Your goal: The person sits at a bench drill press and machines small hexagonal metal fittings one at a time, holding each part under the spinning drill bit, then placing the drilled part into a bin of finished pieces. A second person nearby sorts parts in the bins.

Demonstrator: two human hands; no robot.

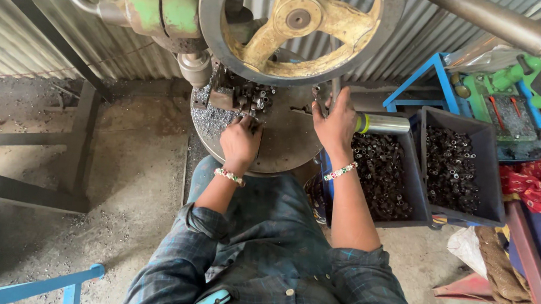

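Checked shirt closest, then the left hand point(240, 142) pinched on small metal pieces point(256, 101) at the round press table point(283, 146). Right hand point(336, 121) grips a lever (flywheel point(297, 28) overhead); dark bins point(489, 159) of tubes alongside.

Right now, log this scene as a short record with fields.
Setting: workshop with a corrugated metal wall
Machine: press with a yellow-spoked flywheel over a round metal table
Left hand: fingers at small metal parts on the table, whether it grips one cannot be told
Right hand: raised at a lever by the table edge
Bins: two dark bins of small dark tubes, to the right
Wrists: beaded bracelets
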